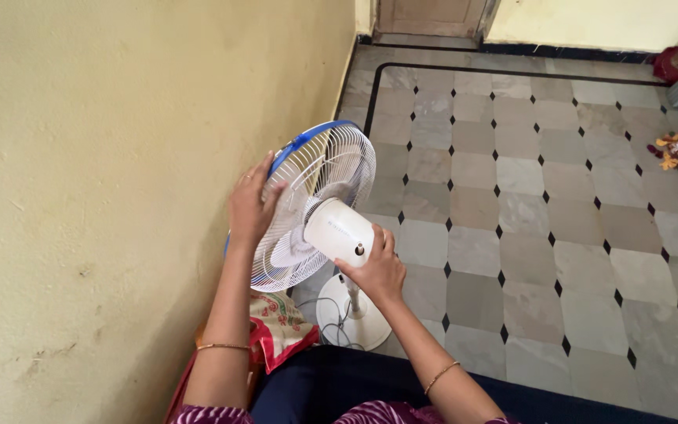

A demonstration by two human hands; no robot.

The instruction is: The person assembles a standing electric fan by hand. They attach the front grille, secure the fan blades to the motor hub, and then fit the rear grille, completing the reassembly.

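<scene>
A white table fan stands on the tiled floor close to the yellow wall, seen from behind. Its wire cage [331, 169] has a blue rim. My left hand [251, 206] lies against the left edge of the cage, fingers spread over the wires. My right hand [377, 271] cups the underside of the white motor housing [339, 230], just below the small knob at its back. The round white base [337, 314] and its pole show under my right wrist, with a cord looped beside it.
The yellow wall [119, 196] fills the left side. A red patterned cloth [280, 330] lies by the fan's base, and dark blue fabric [339, 381] lies below it. Scattered flower petals [675, 151] sit on the tiles at the far right. A door [429, 16] stands at the back.
</scene>
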